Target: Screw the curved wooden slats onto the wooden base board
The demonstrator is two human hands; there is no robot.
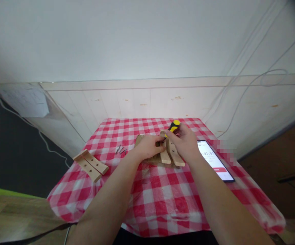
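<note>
My right hand [185,141] is closed around a yellow and black screwdriver [175,125], its handle leaning up and to the right. Below it lie two pale wooden slats [165,156] side by side with dark holes, joined at the far end by a crosspiece. They rest on a worn brown board [152,161]. My left hand [150,146] has its fingers bent at the left slat, near the screwdriver's lower end. Whether a screw is between those fingertips is too small to tell; the screwdriver tip is hidden.
A second slatted wooden piece [91,165] lies at the left edge of the red checked tablecloth [160,194]. Several metal screws [121,150] are between it and the board. A phone [215,160] with a running timer lies right of my right hand. A white wall stands behind.
</note>
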